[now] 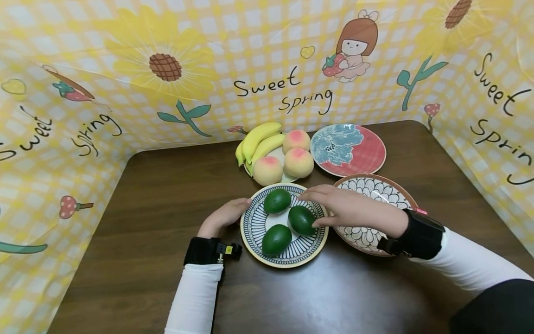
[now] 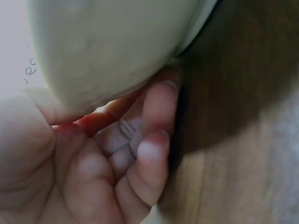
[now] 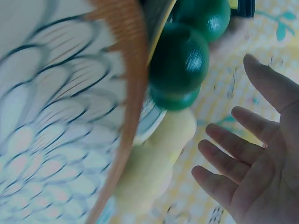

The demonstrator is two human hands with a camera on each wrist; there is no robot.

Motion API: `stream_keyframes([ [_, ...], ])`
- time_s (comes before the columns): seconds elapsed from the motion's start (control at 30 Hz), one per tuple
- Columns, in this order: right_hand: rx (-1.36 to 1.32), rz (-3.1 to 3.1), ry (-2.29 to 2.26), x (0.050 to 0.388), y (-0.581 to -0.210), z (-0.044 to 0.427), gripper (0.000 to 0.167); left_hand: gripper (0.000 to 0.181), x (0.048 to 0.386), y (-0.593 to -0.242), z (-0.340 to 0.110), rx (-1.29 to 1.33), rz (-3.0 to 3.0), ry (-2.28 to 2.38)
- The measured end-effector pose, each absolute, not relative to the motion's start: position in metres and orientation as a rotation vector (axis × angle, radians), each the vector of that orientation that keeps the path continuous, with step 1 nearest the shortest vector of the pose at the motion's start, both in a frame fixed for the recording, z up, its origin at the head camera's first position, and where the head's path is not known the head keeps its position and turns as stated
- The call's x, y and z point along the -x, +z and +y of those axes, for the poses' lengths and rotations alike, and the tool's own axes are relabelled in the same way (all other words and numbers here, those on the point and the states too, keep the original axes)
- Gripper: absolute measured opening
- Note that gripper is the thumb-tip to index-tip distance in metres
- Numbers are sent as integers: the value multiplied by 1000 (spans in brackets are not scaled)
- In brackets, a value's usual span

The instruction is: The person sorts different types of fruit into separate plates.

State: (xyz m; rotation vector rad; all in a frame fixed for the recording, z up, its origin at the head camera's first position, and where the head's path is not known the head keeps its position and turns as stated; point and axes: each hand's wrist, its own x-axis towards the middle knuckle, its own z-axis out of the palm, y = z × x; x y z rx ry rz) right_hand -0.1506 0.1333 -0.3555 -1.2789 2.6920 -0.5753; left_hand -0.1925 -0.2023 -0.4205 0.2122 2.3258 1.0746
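Note:
A round blue-and-white patterned plate (image 1: pixel 288 260) holds three dark green avocados (image 1: pixel 277 240). At the plate's left rim is my left hand (image 1: pixel 225 216); the left wrist view shows its fingers (image 2: pixel 159 107) curled under the pale underside (image 2: pixel 107 51), with the thumb side against the edge. My right hand (image 1: pixel 354 208) hovers over the plate's right side, close to the rightmost avocado (image 1: pixel 302 220). In the right wrist view its fingers (image 3: pixel 233 144) are spread and hold nothing, apart from the avocados (image 3: pixel 180 58).
Behind lies a plate with yellow bananas (image 1: pixel 258 141) and three peaches (image 1: pixel 298 162). A red-and-blue flowered plate (image 1: pixel 369 153) sits back right. Partly under my right forearm is a brown-rimmed, petal-patterned plate (image 1: pixel 360 239). Yellow checked cloth (image 1: pixel 267 55) encloses the dark wooden table (image 1: pixel 167 195).

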Motion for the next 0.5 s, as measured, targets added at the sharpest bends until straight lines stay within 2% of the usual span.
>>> stream_keyframes([
  [0.2,974,2781,-665,150,-356,182,55,47,192,-420,-203,-258,2325,1080],
  [0.5,250,2782,-676,148,-367,264,63,49,192,-421,-203,-228,2294,1110],
])
